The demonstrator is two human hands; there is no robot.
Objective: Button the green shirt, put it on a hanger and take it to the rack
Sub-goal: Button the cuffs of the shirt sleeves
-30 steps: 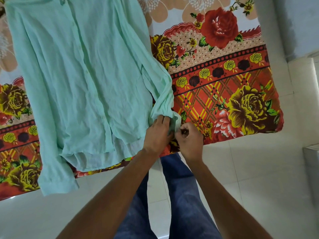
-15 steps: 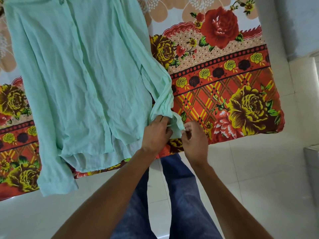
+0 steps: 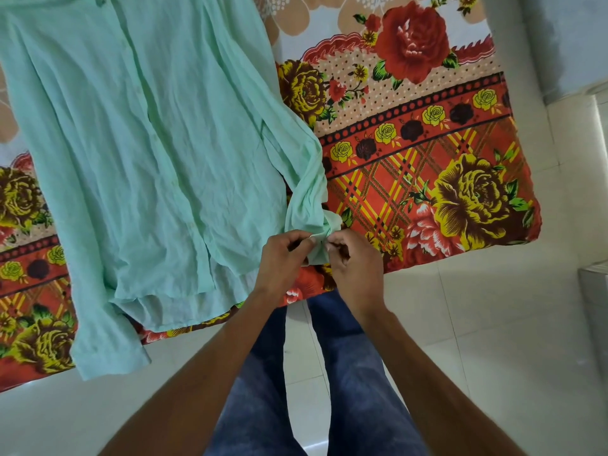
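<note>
Nearest, both hands meet at the bed's front edge. The left hand (image 3: 283, 258) and right hand (image 3: 353, 258) are both pinched shut on the cuff (image 3: 317, 250) of the sleeve, fingertips almost touching across it. From there the thin, crinkled mint-green button-front shirt (image 3: 148, 143) runs away and to the left, its long axis pointing away from the person, hem near, collar far. It lies flat on the red and orange floral bedsheet (image 3: 427, 153). The left hand is nearer the shirt's body. No hanger or rack is visible.
</note>
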